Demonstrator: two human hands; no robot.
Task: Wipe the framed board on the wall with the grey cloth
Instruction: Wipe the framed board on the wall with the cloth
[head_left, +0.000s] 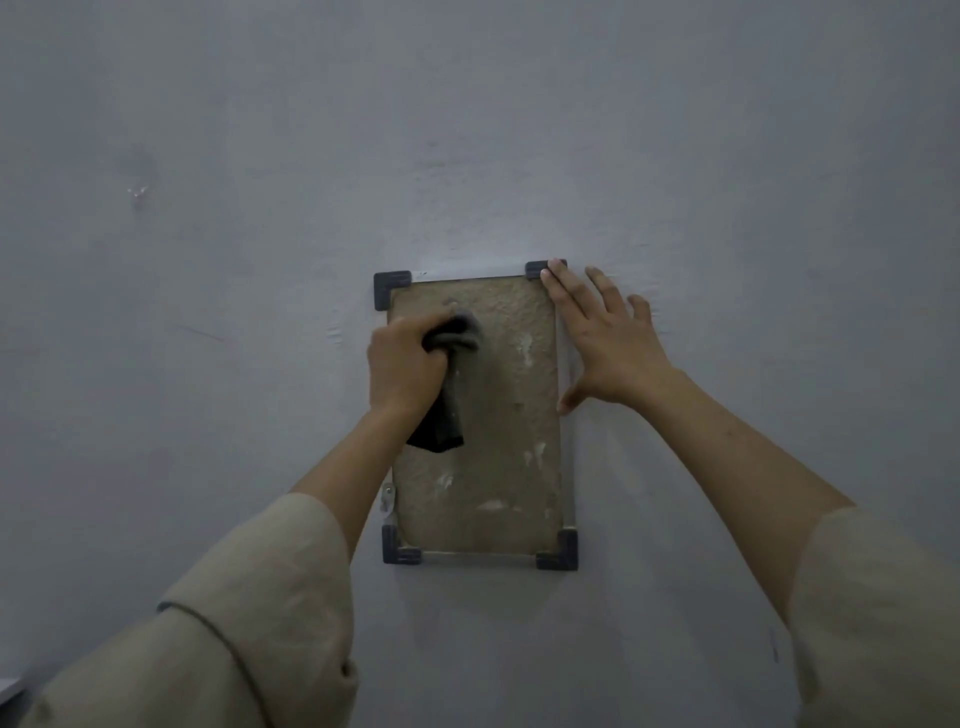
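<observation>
Grey plaster wall (208, 156) fills my view. Nearest me are loose beige sleeves (249, 597). Beyond them my left hand (402, 366) bunches the grey cloth (449, 364) in a curled fist against the framed board (483, 415), upper left, a tail hanging below. The cloth looks soft and light, best held wadded. My right hand (602, 343) lies flat with fingers spread on the board's right edge, by the dark top corner bracket (537, 270). The board seems stiff, thin and loosely hung, so I'd brace its edge.
</observation>
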